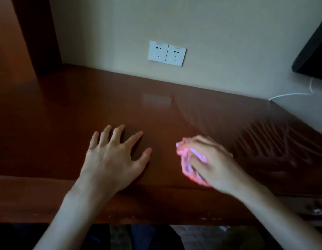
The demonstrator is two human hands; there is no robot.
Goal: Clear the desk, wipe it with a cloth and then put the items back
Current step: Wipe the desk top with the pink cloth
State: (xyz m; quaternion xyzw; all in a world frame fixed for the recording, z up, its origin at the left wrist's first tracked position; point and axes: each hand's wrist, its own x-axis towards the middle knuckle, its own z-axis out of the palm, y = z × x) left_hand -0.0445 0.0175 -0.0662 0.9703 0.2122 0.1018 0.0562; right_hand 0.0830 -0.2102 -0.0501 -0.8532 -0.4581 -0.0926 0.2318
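Note:
A glossy reddish-brown desk (102, 105) fills the view. My left hand (115, 156) rests flat on it near the front edge, fingers spread and straight. To its right, my right hand (210, 161) grips a bunched pink cloth (187, 159) and presses it on the desk; hand and cloth are motion-blurred. Curved wet streaks (255, 141) mark the desk surface to the right of the cloth.
A double white wall socket (167, 53) sits on the cream wall above the desk's back edge. A dark screen corner (311, 47) hangs at upper right, with a white cable (292, 94) below it. A dark wooden panel (35, 33) stands at the left.

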